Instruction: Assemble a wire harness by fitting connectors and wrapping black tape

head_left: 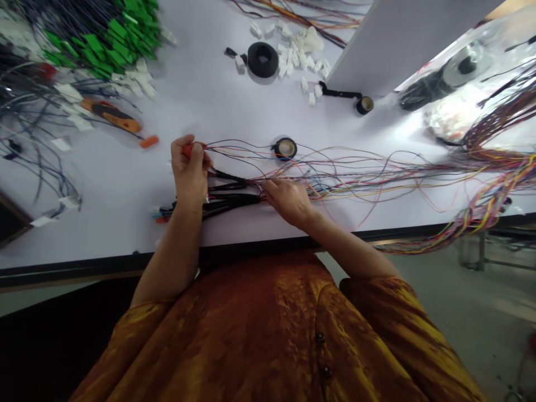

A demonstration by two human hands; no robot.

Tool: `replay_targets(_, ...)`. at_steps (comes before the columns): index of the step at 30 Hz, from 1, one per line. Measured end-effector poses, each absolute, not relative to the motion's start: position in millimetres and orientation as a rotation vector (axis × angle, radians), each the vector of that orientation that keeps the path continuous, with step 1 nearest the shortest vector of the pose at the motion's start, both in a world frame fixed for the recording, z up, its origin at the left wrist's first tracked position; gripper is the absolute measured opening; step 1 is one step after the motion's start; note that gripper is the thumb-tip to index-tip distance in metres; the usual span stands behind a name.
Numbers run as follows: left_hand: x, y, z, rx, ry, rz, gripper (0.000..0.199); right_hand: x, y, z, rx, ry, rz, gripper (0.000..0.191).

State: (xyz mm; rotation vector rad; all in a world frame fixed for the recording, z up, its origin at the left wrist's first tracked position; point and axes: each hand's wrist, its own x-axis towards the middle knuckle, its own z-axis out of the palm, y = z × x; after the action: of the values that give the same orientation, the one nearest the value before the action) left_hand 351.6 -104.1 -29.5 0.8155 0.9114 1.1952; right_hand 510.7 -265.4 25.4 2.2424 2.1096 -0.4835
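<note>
Orange-gold satin of the person's buttoned top (268, 335) fills the bottom of the view, and just beyond it both forearms reach over the dark edge of a white workbench (188, 100) to a wiring harness (232, 195). The left hand (190, 170) is closed, its fingers curled and pinching a small red piece (188, 149) — too small to tell exactly what it is — with thin coloured wires (335, 170) running from the grip toward the right. The right hand (288, 201) lies flatter, fingers loosely spread and pressed onto those strands, just past the ends of the harness's black sleeves. A small roll of black tape (285, 148) sits just ahead of the wires, between the two hands. Farther ahead of the grip, white plastic connectors (301, 67) lie around a larger black tape roll (263, 60). The step in hand looks like sorting a few strands from the bunch — that calls for the right hand keeping the rest flat and untangled.
</note>
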Motion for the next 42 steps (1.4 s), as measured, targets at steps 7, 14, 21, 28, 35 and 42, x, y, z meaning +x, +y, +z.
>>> replay_targets(7, 351, -104, -29, 0.838, 0.929, 1.194, 0.021, 471, -281, -4, 2.604, 2.618, -1.069, 0.021)
replay_targets(14, 350, -103, -38, 0.859, 0.874, 1.225, 0.019, 492, -282, -4, 3.139, 1.858, -1.716, 0.009)
replay_targets(21, 351, -100, -38, 0.809, 0.872, 1.241, 0.018, 509, -286, 30, 2.851, 2.517, -1.467, 0.010)
replay_targets(28, 350, -99, -38, 0.758, 0.871, 1.205, 0.008, 511, -276, 42, 2.342, 2.241, -1.530, 0.007)
replay_targets(35, 348, -99, -40, 0.798, 0.858, 1.168, 0.021, 521, -265, 63, 2.942, 2.299, -1.865, 0.014)
replay_targets(42, 341, -106, -37, 0.843, 0.809, 1.036, 0.030, 482, -203, 50, 2.688, 2.669, -1.144, 0.012)
